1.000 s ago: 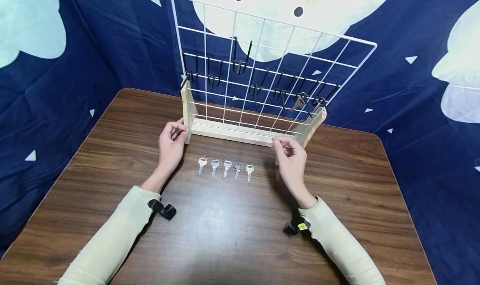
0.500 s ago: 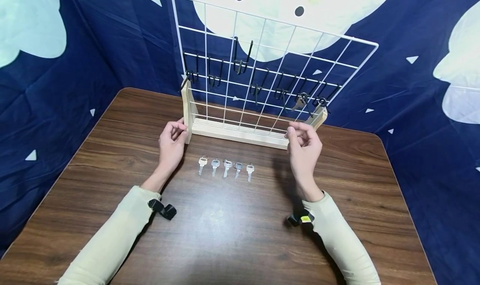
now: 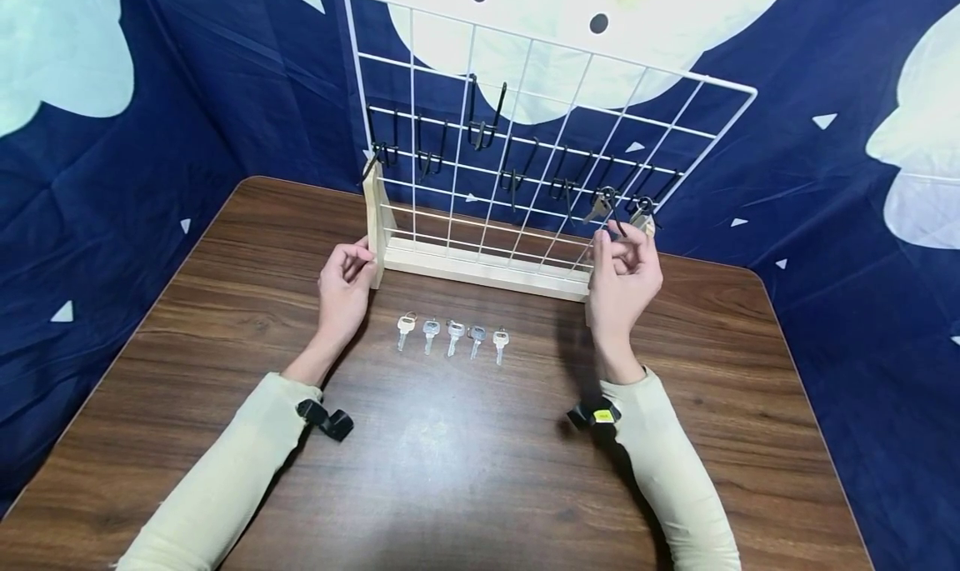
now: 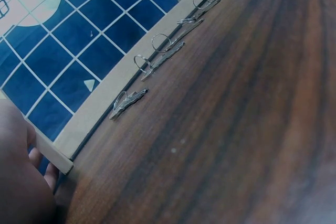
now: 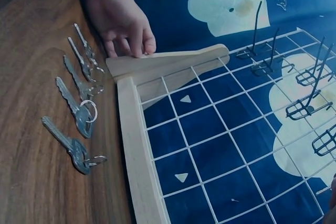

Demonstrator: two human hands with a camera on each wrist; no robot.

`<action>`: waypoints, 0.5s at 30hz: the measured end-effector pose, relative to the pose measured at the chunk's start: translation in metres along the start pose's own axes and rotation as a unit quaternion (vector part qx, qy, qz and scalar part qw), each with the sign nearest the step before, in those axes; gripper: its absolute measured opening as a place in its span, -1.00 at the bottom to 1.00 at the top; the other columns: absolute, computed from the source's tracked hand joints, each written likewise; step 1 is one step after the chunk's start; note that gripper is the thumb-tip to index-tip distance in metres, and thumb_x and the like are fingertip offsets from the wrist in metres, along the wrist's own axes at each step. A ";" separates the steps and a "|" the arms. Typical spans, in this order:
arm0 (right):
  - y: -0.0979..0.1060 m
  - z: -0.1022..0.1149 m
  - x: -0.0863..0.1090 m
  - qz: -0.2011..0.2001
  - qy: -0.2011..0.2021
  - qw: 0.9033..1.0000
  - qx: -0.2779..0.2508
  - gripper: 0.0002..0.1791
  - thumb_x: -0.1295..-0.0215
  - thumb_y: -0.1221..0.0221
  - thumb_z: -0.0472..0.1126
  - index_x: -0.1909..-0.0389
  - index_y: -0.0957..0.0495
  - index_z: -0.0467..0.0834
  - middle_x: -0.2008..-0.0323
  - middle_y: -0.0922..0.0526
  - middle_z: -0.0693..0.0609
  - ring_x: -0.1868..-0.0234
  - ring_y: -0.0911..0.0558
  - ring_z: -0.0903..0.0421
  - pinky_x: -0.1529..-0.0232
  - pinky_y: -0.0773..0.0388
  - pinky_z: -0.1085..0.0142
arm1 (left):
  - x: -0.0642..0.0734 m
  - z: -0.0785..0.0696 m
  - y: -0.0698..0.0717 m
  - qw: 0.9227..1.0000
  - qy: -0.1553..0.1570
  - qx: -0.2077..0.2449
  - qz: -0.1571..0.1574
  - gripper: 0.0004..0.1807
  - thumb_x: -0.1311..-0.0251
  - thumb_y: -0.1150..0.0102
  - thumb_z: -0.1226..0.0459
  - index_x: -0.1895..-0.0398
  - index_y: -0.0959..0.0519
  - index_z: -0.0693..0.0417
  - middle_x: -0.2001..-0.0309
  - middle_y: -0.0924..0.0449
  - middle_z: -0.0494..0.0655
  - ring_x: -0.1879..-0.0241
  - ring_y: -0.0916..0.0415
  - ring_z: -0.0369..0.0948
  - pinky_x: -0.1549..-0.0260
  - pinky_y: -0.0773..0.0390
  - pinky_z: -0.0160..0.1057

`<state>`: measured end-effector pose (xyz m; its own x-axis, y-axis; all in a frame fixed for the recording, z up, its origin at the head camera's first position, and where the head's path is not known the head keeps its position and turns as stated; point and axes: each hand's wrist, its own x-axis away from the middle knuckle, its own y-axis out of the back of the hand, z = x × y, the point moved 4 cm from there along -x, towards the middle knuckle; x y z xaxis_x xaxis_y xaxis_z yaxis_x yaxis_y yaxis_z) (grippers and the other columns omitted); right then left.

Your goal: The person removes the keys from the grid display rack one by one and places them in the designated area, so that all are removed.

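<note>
My left hand pinches the left wooden end of a white wire grid rack. Thumb and fingertips of my right hand are closed together in front of the rack's right side, just below the black hooks. Between them is a small key, mostly hidden by the fingers. Close above those fingertips, one key hangs by its ring from a hook, and another ring hangs farther right. Several silver keys with rings, including one middle key, lie in a row on the table.
The brown wooden table stretches in front of the rack. Other black hooks sit on the grid, with one hook higher than the rest. A blue patterned cloth hangs behind and at both sides.
My right hand has moved right and up, from the rack's base toward the hooks at the right. My left hand stays on the wooden end, and the row of keys has not moved.
</note>
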<state>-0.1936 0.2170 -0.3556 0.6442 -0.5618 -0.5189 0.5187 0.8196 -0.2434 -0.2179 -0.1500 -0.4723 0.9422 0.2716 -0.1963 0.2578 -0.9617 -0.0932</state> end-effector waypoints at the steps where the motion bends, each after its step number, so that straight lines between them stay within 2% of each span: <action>1: 0.000 -0.001 -0.001 -0.004 0.001 1.000 0.003 -0.91 -0.42 -0.37 -0.51 0.16 -0.71 -0.30 0.45 -0.79 0.05 0.64 -0.63 0.36 0.66 -0.45 0.59 | 0.000 0.000 0.000 1.000 -0.001 -0.001 0.000 -0.93 -0.50 -0.07 0.64 0.10 -0.48 0.42 -0.46 -0.57 0.32 -0.46 -0.54 0.17 -0.50 -0.56 -0.16; 4: -0.001 -0.004 -0.003 -0.013 0.005 1.000 0.008 -0.89 -0.42 -0.41 -0.45 0.17 -0.72 -0.20 0.51 -0.76 0.02 0.66 -0.60 0.37 0.67 -0.45 0.58 | 0.000 0.001 0.000 1.000 -0.001 -0.003 0.000 -0.93 -0.49 -0.07 0.64 0.10 -0.49 0.42 -0.46 -0.57 0.32 -0.47 -0.54 0.17 -0.50 -0.56 -0.16; 10: -0.004 -0.006 -0.007 -0.017 0.010 1.000 -0.002 -0.90 -0.41 -0.45 -0.40 0.15 -0.74 -0.33 0.63 -0.69 0.12 0.69 -0.59 0.31 0.68 -0.40 0.57 | 0.000 0.000 0.001 1.000 0.001 -0.007 0.000 -0.92 -0.48 -0.09 0.64 0.10 -0.49 0.41 -0.46 -0.57 0.32 -0.47 -0.54 0.15 -0.49 -0.57 -0.17; 15: -0.007 -0.005 -0.010 -0.028 0.016 0.999 -0.003 -0.90 -0.36 -0.50 -0.37 0.19 -0.78 -0.30 0.64 -0.66 0.12 0.72 -0.52 0.34 0.69 -0.39 0.57 | 0.000 -0.001 0.001 1.000 0.001 -0.004 -0.001 -0.92 -0.49 -0.09 0.63 0.12 -0.50 0.38 -0.46 -0.57 0.32 -0.46 -0.55 0.15 -0.47 -0.58 -0.20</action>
<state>-0.2060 0.2173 -0.3528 0.5969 -0.6024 -0.5299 0.5500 0.7881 -0.2764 -0.2173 -0.1504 -0.4713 0.9421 0.2739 -0.1933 0.2620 -0.9613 -0.0852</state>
